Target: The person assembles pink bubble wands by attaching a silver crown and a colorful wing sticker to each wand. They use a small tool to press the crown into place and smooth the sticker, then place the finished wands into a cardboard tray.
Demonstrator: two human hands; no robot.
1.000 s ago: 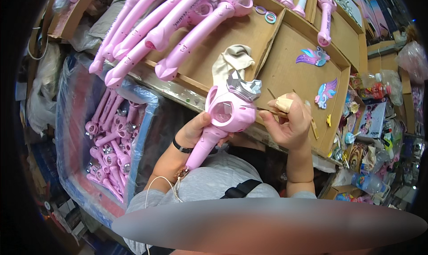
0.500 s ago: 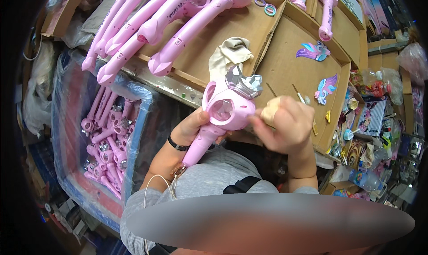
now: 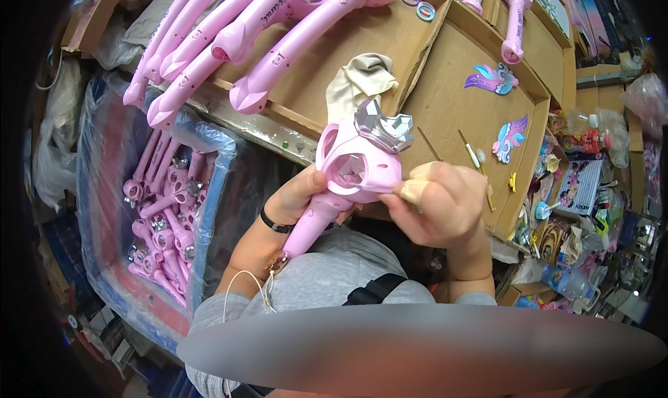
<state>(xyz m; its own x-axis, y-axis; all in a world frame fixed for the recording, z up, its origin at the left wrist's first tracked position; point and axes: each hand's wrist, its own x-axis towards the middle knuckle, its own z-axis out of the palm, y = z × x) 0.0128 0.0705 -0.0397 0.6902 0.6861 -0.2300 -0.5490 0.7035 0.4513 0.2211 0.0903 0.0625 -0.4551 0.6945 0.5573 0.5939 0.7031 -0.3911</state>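
Note:
My left hand (image 3: 298,195) is wrapped round a pink toy wand (image 3: 314,219) just below its round, open-sided head. A silver faceted crown (image 3: 387,129) tops the head, and a clear faceted piece shows inside the opening. The wand leans, its handle end toward my chest. My right hand (image 3: 445,204) is closed in a pinch at the right side of the wand's head, fingertips touching its edge. Cream-coloured coverings (image 3: 419,180) sit on some of its fingers. Whatever the pinch may hold is hidden. Behind the crown lies a crumpled cream cloth (image 3: 358,83).
Several long pink wands (image 3: 292,50) lie across a cardboard tray at the far left. Another cardboard tray (image 3: 452,71) holds purple-blue wing pieces (image 3: 492,80) and thin tools (image 3: 472,149). Left of me, a plastic-lined bin (image 3: 216,210) contains many pink wands. Bottles and packages crowd the right.
My right hand has moved slightly left and down, bringing its pinched fingertips onto the wand head's right edge. My left hand keeps its grip, and the wand has barely shifted.

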